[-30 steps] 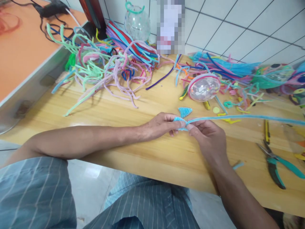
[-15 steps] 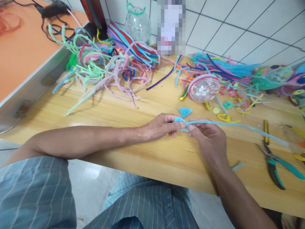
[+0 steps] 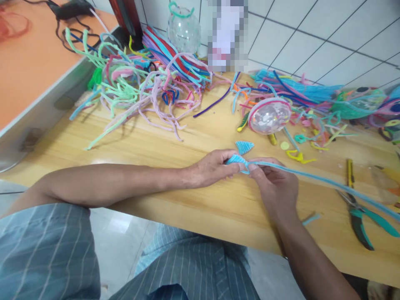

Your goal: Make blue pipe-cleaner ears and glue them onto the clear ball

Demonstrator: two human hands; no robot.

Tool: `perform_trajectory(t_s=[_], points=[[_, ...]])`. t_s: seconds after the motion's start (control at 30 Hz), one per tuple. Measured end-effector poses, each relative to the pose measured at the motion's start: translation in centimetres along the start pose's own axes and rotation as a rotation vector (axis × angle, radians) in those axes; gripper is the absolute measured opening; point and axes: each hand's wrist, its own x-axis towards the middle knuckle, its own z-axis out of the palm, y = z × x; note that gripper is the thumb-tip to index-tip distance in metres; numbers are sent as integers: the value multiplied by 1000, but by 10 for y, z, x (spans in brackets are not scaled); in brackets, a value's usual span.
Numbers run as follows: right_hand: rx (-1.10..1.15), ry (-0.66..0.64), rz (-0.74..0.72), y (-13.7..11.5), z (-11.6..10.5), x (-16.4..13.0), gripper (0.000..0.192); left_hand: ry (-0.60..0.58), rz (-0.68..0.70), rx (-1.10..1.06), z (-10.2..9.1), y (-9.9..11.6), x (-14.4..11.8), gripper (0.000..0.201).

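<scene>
1. The left hand (image 3: 210, 168) is lying on the wooden table (image 3: 150, 146), fingers curled in, thumb and fingertips pinching the small light-blue folded piece (image 3: 237, 160).
2. The right hand (image 3: 276, 185) is meeting it fingertip to fingertip, also closed in a pinch, gripping the light-blue pipe cleaner (image 3: 328, 182) right where it is joining the folded piece.
3. The pipe cleaner's free length is trailing off past the right hand to the person's right, slanting down toward the table edge.
4. A second small blue cone-shaped piece (image 3: 244, 146) is lying just beyond the fingertips, not touching them.
5. A clear plastic ball with a pink rim (image 3: 270, 115) is sitting farther out beyond the right hand.
6. Green-handled pliers (image 3: 362, 214) are lying well to the right of the right hand; the trailing pipe cleaner is crossing over them.
7. A tangle of pastel pipe cleaners (image 3: 137, 91) is lying well beyond the left forearm.
</scene>
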Motion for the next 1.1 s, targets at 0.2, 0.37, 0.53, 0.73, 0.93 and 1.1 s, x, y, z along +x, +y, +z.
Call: perform_trajectory(t_s=[0.2, 0.37, 0.53, 0.73, 0.93, 1.1], points=[[30, 1, 4, -1, 3, -2, 15, 36, 36, 1, 1, 7, -2, 24], [74, 4, 17, 1, 2, -1, 13, 39, 35, -20, 1, 5, 0, 29], [1, -2, -26, 1, 0, -1, 10, 42, 21, -20, 1, 5, -2, 30], [-100, 35, -278, -1, 2, -6, 6, 84, 65, -43, 2, 1, -2, 26], [-319, 96, -676, 7, 4, -5, 24, 149, 88, -77, 3, -5, -1, 27], [-504, 148, -830, 12, 4, -5, 35, 175, 83, -167, 6, -8, -2, 29]])
